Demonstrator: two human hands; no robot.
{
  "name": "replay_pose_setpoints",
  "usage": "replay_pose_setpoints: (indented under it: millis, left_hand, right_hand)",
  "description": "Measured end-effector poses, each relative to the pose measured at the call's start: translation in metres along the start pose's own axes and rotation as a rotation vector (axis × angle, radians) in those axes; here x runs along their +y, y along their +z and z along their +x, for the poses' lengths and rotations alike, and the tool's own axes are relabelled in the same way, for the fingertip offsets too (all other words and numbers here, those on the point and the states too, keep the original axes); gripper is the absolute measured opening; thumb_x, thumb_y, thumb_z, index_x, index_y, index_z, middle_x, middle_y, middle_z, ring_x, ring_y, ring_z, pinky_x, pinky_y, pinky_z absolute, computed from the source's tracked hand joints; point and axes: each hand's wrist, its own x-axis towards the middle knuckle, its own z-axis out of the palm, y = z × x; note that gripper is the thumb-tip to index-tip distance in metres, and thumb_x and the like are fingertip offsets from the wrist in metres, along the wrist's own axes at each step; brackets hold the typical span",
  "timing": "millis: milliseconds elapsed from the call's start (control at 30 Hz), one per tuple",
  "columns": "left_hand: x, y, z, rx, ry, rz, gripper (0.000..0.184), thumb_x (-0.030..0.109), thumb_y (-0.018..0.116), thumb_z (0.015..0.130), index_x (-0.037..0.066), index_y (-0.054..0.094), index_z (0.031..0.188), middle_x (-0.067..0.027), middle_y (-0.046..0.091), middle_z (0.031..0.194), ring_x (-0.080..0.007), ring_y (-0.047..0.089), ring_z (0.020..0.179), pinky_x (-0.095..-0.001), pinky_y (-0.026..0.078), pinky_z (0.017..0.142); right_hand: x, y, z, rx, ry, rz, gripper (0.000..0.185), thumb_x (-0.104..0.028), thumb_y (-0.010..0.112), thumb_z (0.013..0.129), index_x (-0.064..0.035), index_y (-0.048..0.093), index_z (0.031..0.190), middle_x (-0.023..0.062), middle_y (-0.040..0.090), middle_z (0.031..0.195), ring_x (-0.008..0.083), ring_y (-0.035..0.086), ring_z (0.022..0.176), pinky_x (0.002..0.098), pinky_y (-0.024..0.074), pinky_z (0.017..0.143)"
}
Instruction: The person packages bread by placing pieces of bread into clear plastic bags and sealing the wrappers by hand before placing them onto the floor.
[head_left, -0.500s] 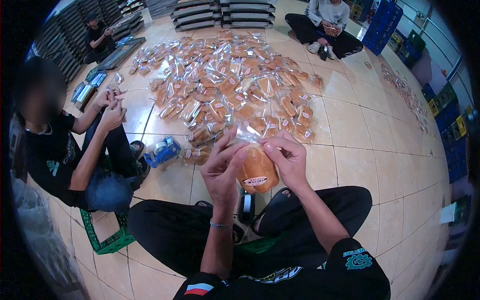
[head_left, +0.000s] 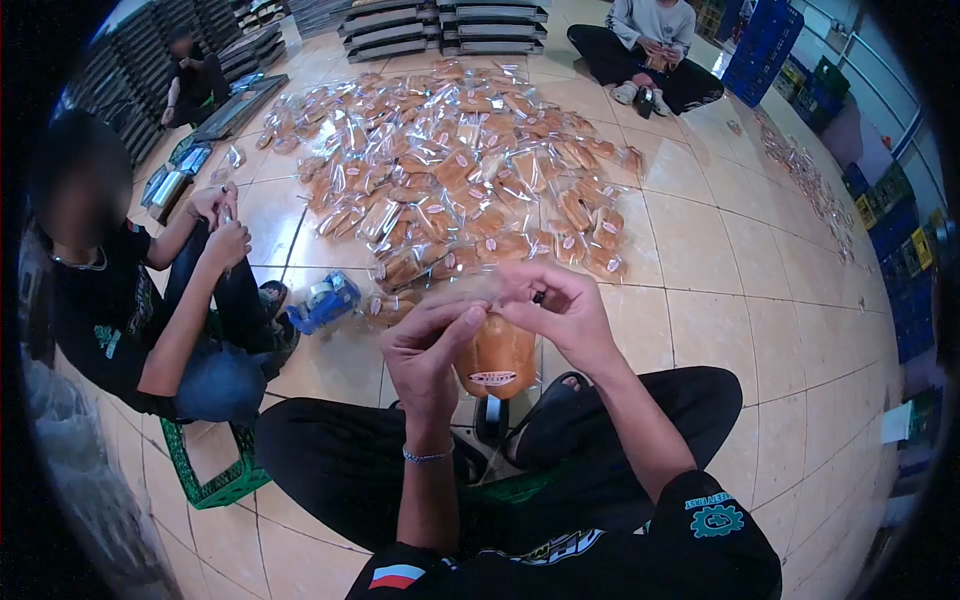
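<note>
Head view: left hand (head_left: 428, 350) is pinching a clear plastic bag (head_left: 500, 338) above its golden-brown bread (head_left: 503, 352); right hand (head_left: 568, 318), I can't tell its grip. I'd be gathering snugly, never squashing.

This looks like the packing room of a bakery. A big heap of bread in clear bags (head_left: 460, 175) lies on the shiny tile floor (head_left: 720, 320), much more than a home would have. Flat trays (head_left: 492, 30) stand in stacks at the back, and more tall, dark stacks (head_left: 112, 80) fill the corner on the left. Blue plastic crates (head_left: 762, 52) are piled up on the right. People (head_left: 655, 22) sit on the floor near the bread, and two black shirts (head_left: 110, 290) have the same green gear badge (head_left: 717, 521), like work clothes.
</note>
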Motion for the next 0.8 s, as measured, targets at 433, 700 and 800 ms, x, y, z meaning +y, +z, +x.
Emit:
replay_pose_setpoints:
  millis: [433,700,800]
  left_hand:
    - [-0.003,-0.003,-0.003,-0.044,0.217,0.179,0.019,-0.006,0.075,0.081,-0.004,0.073,0.099,-0.0151,0.071,0.102,-0.0187,0.067,0.098,-0.0288,0.053,0.087]
    - [-0.008,0.000,-0.004,-0.017,0.158,-0.024,0.013,-0.002,0.070,0.085,-0.003,0.075,0.098,-0.0165,0.070,0.110,-0.0228,0.064,0.108,-0.0332,0.049,0.095]
    - [-0.004,-0.002,-0.004,0.001,0.143,0.079,0.015,-0.001,0.070,0.086,-0.002,0.075,0.100,-0.0174,0.069,0.113,-0.0236,0.062,0.111,-0.0344,0.048,0.097]
  right_hand:
    - [-0.010,0.008,-0.002,0.037,-0.043,-0.119,0.040,-0.003,0.074,0.087,-0.0028,0.050,0.119,0.0051,0.069,0.096,0.0069,0.063,0.085,0.0227,0.0498,0.077]
    - [0.005,0.005,-0.003,0.069,-0.285,-0.359,0.029,-0.004,0.074,0.087,-0.0014,0.059,0.111,0.0071,0.067,0.111,0.0099,0.062,0.101,0.0237,0.0479,0.083]
    - [-0.002,0.010,-0.004,0.007,-0.283,-0.388,0.020,-0.005,0.074,0.086,-0.0012,0.069,0.105,0.0077,0.066,0.116,0.0092,0.060,0.104,0.0216,0.0462,0.080]
